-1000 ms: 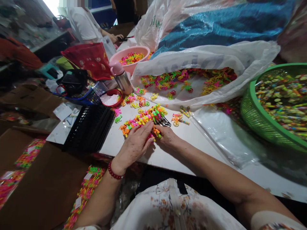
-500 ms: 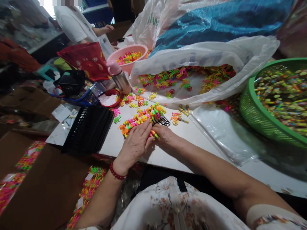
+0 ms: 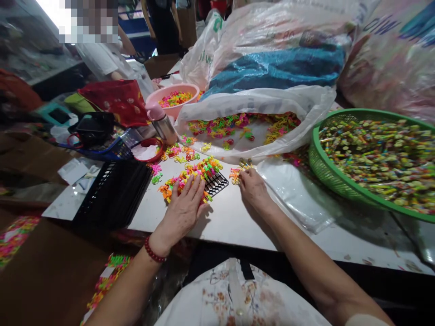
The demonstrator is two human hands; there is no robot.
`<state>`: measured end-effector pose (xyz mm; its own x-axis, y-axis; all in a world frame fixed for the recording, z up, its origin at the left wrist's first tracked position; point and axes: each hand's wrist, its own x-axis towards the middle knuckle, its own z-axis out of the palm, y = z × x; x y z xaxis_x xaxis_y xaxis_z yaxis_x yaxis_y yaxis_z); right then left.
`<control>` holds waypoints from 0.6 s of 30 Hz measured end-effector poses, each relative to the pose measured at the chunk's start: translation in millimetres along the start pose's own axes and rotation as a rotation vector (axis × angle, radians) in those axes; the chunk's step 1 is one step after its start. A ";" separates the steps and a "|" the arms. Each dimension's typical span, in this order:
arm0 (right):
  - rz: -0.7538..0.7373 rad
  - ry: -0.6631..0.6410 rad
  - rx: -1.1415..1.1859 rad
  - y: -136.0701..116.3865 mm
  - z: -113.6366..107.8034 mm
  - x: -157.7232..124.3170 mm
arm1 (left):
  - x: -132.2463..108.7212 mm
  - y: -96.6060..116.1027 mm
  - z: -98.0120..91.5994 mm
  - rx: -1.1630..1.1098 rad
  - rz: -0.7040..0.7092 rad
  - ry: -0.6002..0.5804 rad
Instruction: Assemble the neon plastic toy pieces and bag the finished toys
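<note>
My left hand (image 3: 183, 203) lies with outstretched fingers over a row of small bright plastic toys (image 3: 211, 165), which look like bicycles. They stand in a black grid rack (image 3: 217, 183) on the white table; bare slots show at its right end. To the right of the rack, my right hand (image 3: 256, 190) has its fingertips drawn together over a loose orange toy (image 3: 234, 174) and small tubes with colourful filling (image 3: 245, 162). What the fingers pinch is hidden by the hand.
Black racks (image 3: 108, 194) are stacked at left. Behind are a steel bottle (image 3: 165, 129), a red dish (image 3: 158, 154), a pink basin (image 3: 193, 97) and a white sack (image 3: 234, 149) of toys. Clear plastic bags (image 3: 295, 194) lie near a green basket (image 3: 316, 158) of filled tubes. A person (image 3: 105, 59) stands behind.
My right hand has left the rack's near edge and moved right to the loose toy and tubes. My left hand stays on the toys, now flatter. The view has turned to the right.
</note>
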<state>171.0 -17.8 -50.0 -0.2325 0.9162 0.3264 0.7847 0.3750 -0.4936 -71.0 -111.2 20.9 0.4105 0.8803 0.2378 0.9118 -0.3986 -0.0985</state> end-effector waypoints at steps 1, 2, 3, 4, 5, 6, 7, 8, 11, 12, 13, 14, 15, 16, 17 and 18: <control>0.014 -0.002 -0.052 8.0 -4.8 1.0 | 0.1 -0.7 -0.3 -0.006 0.021 0.011; 0.015 -0.023 -0.097 14.2 -8.5 2.1 | 0.3 -1.7 0.0 -0.018 0.050 0.023; 0.011 -0.055 -0.146 18.4 -11.1 3.0 | 0.7 -2.8 0.9 -0.031 0.080 0.031; 0.008 -0.088 -0.180 20.8 -12.9 3.4 | 1.0 -3.9 2.1 -0.045 0.104 0.036; 0.010 -0.112 -0.193 21.4 -13.8 3.3 | 1.4 -5.0 3.6 -0.056 0.117 0.037; 0.014 -0.121 -0.189 20.5 -14.3 2.4 | 1.6 -6.1 5.1 -0.065 0.119 0.036; 0.028 -0.119 -0.157 18.1 -14.1 0.9 | 1.7 -7.0 6.4 -0.072 0.116 0.032; 0.049 -0.114 -0.105 14.3 -13.4 -1.1 | 1.8 -7.8 7.4 -0.080 0.115 0.026; 0.120 -0.131 0.098 -4.5 -6.5 -8.6 | 1.5 -9.9 8.7 -0.118 0.132 0.011; 0.139 -0.157 0.207 -12.9 -2.4 -10.8 | 1.3 -10.3 8.8 -0.134 0.136 0.010; 0.149 -0.184 0.328 -21.9 2.7 -12.3 | 1.2 -10.6 8.7 -0.150 0.137 0.011; 0.144 -0.210 0.446 -30.9 8.4 -13.0 | 1.0 -10.7 8.5 -0.166 0.136 0.012; 0.135 -0.235 0.569 -39.3 14.6 -12.7 | 0.8 -10.7 8.2 -0.182 0.133 0.012; 0.121 -0.252 0.676 -46.9 20.8 -11.6 | 0.6 -10.5 7.8 -0.196 0.131 0.012; 0.103 -0.267 0.750 -53.1 26.7 -9.8 | 0.4 -10.3 7.3 -0.209 0.128 0.010; 0.080 -0.280 0.798 -57.9 31.8 -7.5 | 0.1 -10.1 6.8 -0.219 0.127 0.007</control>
<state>109.0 -41.9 -49.5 -0.4098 0.9059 0.1063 0.1887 0.1983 -0.9618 -80.1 -105.3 15.4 0.5209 0.8181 0.2437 0.8291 -0.5528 0.0836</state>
